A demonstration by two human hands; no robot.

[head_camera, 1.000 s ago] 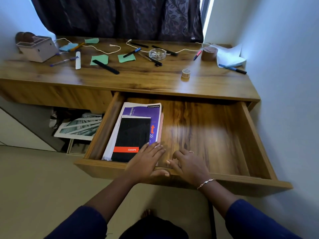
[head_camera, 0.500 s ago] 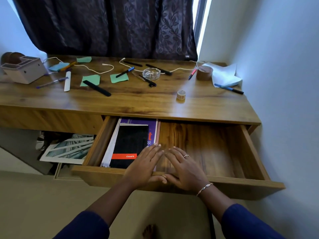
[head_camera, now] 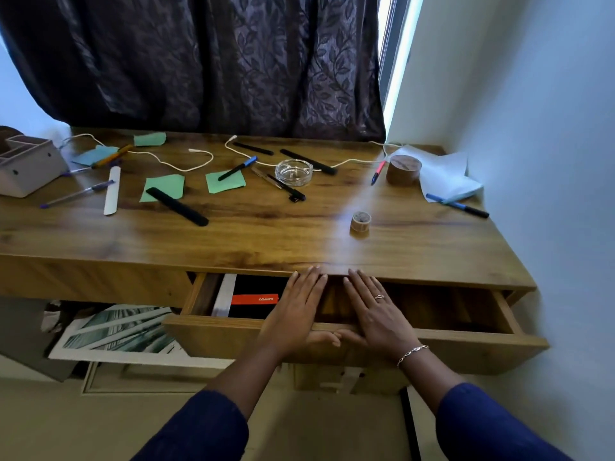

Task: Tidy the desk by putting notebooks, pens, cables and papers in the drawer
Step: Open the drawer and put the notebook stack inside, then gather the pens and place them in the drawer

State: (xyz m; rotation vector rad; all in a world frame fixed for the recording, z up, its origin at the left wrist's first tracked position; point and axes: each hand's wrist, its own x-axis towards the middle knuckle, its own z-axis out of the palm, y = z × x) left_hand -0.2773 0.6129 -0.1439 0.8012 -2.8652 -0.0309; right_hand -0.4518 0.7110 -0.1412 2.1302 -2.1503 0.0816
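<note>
Drawer slid further in, part open, lower centre. Left hand, right hand flat over front edge, fingers straight, holding nothing, likely pushing. Black notebook inside; pens, cable on desktop.

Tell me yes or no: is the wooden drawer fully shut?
No, the wooden drawer stands partly open, showing a black notebook with an orange band.

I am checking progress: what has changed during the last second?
The drawer slid inward under the desk, pushed by the left hand and right hand lying flat over its front edge; the black notebook inside is now mostly covered. Items on the desk stayed.
</note>
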